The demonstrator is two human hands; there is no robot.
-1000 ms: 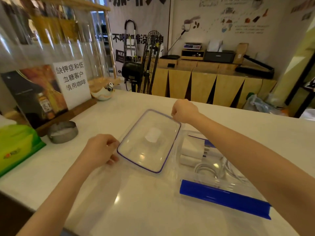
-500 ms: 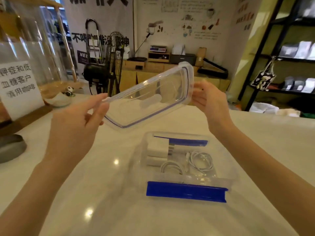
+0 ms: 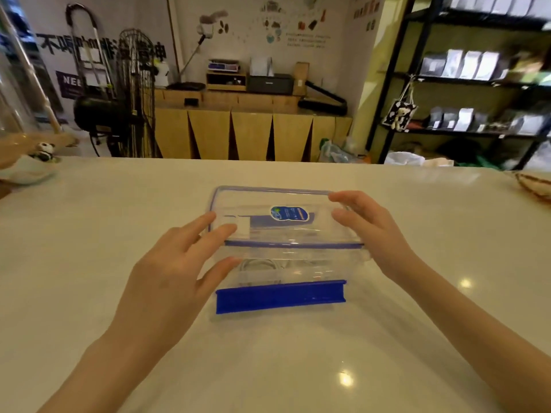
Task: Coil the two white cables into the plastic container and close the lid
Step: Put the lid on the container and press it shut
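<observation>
Looking down through the head camera, I see the clear lid (image 3: pixel 286 217) held over the plastic container (image 3: pixel 298 265), which stands about midway across the surface (image 3: pixel 104 234), nearer its far edge than its near one. My left hand (image 3: pixel 167 278) takes the lid's left end with fingers spread over the top and the thumb under the near left corner; my right hand (image 3: pixel 369 231) takes the right end the same way, fingers curled over the far right corner. I judge the two-ended grip is there to keep the lid square to the rim so all four sides meet together.

The lid's far edge looks close to the container's far rim, while its near edge with the blue seal sits higher, so it is tilted and not yet seated. A blue sticker (image 3: pixel 288 213) on the lid faces up, which suggests the right side is outward.

Through the near wall I make out one coil of white cable (image 3: pixel 259 265) lying inside; the second cable I cannot pick out clearly. The blue latch (image 3: pixel 280 297) on the near side lies folded down and outward on the surface, I judge so it stays clear of the descending lid.

Coiling seems done; pressing the lid down and snapping the latch remain.
</observation>
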